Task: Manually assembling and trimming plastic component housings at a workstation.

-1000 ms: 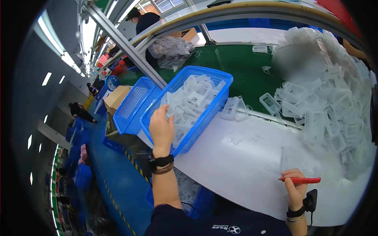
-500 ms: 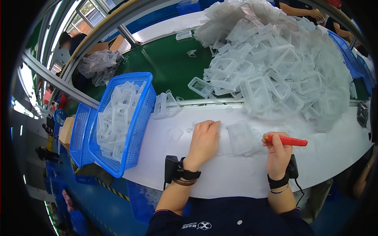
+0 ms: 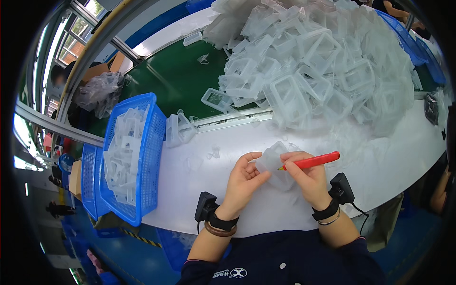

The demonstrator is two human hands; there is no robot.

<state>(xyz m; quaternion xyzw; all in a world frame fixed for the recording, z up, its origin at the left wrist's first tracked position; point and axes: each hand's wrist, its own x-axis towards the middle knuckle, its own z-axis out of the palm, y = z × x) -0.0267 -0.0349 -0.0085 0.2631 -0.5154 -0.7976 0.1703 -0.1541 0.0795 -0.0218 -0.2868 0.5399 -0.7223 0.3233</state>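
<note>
A clear, frosted plastic case (image 3: 272, 159) is held up a little above the white table between my two hands. My left hand (image 3: 243, 184) pinches its left edge between thumb and fingers. In my right hand (image 3: 311, 184) lies a red pen-shaped tool (image 3: 317, 160). Its yellowish tip points left across the case, and the thumb and fingers of that hand also reach the case's right side. Whether the tip touches the plastic, I cannot tell. Small clear plastic scraps (image 3: 214, 152) lie on the table beyond my left hand.
A large heap of frosted plastic cases (image 3: 327, 76) covers the far right. At left, a blue basket (image 3: 151, 156) holds several more, with another blue basket (image 3: 90, 183) beside it. Loose cases (image 3: 179, 130) sit near the metal edge of the green surface (image 3: 166, 78).
The plastic case has come up off the table into my left hand, which was resting flat near it. My right hand has brought the red tool leftward to the case. The view has shifted.
</note>
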